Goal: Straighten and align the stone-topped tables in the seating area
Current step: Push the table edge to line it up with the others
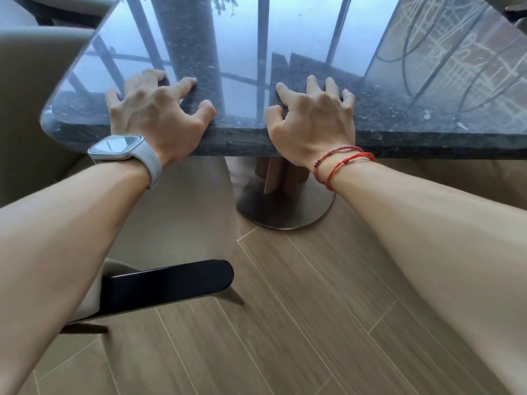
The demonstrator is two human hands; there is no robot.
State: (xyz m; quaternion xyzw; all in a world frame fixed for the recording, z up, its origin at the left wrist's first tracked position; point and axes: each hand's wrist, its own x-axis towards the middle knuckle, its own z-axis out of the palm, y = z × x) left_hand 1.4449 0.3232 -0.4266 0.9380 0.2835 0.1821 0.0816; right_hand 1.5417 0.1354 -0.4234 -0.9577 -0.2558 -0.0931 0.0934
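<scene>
A dark, polished stone-topped table [413,129] fills the upper half of the head view, with a rounded corner at the left. Its glossy top reflects window frames. My left hand [154,109], with a white watch on the wrist, lies on the top near the left corner, fingers spread and curled over the near edge. My right hand [313,115], with red string bracelets on the wrist, presses on the top near the middle of the near edge, fingers apart. Both palms hang over the edge. A wooden post on a round metal base [285,206] carries the table.
A beige upholstered chair [34,109] stands close at the left of the table. Another beige seat with a dark curved backrest [171,283] sits just below my left arm. Wood-plank floor [299,309] stretches below and to the right.
</scene>
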